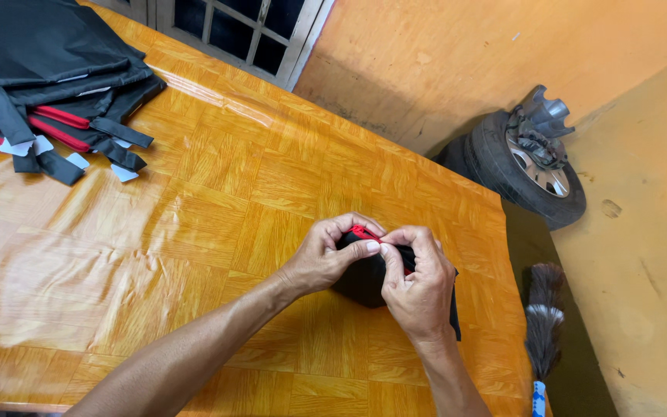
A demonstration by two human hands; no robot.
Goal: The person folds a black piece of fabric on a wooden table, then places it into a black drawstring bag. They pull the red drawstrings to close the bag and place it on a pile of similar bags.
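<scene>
Black cloth bundle (364, 282) looks soft and light; left hand (326, 259) and right hand (420, 289) pinch its red trim (363, 232), fingers closed tight, on the worktop (194, 232).

Orange walls (457, 54), a barred window (233, 27), and a glossy wood-patterned table (156, 232) catching daylight.

We see glossy orange parquet-pattern table (194, 208); black-and-red fabric pile (48, 77) far left; small black folded fabric (364, 282) near right.

left hand (326, 259) and right hand (418, 289) pinching folded black fabric (364, 282), orange table (194, 232)
</scene>
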